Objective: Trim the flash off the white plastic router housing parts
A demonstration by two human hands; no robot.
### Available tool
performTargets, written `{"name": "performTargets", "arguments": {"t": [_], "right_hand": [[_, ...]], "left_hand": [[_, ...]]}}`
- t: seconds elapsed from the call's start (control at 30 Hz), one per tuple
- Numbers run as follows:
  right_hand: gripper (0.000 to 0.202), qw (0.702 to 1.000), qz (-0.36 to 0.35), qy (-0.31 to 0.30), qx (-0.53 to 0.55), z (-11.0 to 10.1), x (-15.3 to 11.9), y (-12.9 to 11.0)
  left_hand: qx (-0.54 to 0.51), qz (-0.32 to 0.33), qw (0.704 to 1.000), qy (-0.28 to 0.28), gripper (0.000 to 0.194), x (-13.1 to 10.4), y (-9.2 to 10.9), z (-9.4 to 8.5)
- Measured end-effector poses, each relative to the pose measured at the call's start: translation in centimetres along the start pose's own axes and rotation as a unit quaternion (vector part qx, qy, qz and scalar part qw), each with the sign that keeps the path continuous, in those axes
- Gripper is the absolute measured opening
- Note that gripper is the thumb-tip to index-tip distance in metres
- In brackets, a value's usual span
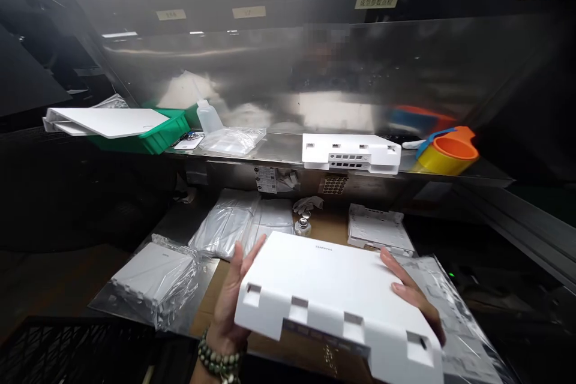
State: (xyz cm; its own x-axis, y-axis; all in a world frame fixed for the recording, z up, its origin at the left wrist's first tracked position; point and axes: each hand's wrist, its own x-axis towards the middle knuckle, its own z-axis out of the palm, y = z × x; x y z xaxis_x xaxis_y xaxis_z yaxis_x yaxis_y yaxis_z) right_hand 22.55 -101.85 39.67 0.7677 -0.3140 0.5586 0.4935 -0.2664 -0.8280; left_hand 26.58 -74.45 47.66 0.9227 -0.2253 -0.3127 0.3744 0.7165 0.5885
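Observation:
Between both hands I hold a white plastic router housing [333, 288], its smooth face turned up and a row of square cutouts along its near edge. My left hand [231, 297] grips its left side, with a beaded bracelet [220, 357] on the wrist. My right hand [416, 297] wraps the right side, thumb and finger resting on the top face. Beyond the housing stands a small metal-topped bottle [303, 225]. To the left, a similar white housing [150, 273] lies in a clear plastic bag.
Stacked clear bags [229, 222] lie behind my left hand. Another white piece [378, 228] rests at the back right. The metal shelf [279, 147] carries a white housing [351, 153], a green bin [155, 135], a squeeze bottle [209, 117] and a yellow tape roll [443, 159]. Bagged parts [450, 306] are at right.

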Motion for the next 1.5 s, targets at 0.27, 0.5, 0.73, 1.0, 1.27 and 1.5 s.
{"name": "performTargets", "arguments": {"t": [0.27,0.5,0.73,1.0,1.27,1.5], "right_hand": [[0.053,0.982,0.181,0.0,0.049,-1.1,0.6,0.8],[0.039,0.96,0.266,-0.073,0.049,-3.7,-1.0,-0.3],[0.035,0.963,0.247,-0.081,0.069,-2.9,-0.7,-2.6],[0.034,0.968,0.199,-0.147,0.039,-2.9,0.0,-2.4],[0.051,0.975,0.189,-0.114,0.005,-1.5,1.1,-3.1],[0.026,0.989,0.123,-0.083,0.003,-0.8,2.2,-3.9]], "left_hand": [[-0.018,-0.024,0.975,-0.218,0.069,0.5,0.1,-0.8],[0.006,0.012,0.974,-0.228,0.065,0.5,-0.2,-3.2],[-0.001,0.022,0.97,-0.243,0.073,0.4,-0.9,-4.5],[0.147,0.055,0.987,0.034,0.046,0.8,1.6,-3.4],[0.358,0.194,0.911,0.068,0.039,0.3,1.6,-3.5],[0.43,0.249,0.868,0.009,0.023,-1.1,1.4,-2.7]]}}
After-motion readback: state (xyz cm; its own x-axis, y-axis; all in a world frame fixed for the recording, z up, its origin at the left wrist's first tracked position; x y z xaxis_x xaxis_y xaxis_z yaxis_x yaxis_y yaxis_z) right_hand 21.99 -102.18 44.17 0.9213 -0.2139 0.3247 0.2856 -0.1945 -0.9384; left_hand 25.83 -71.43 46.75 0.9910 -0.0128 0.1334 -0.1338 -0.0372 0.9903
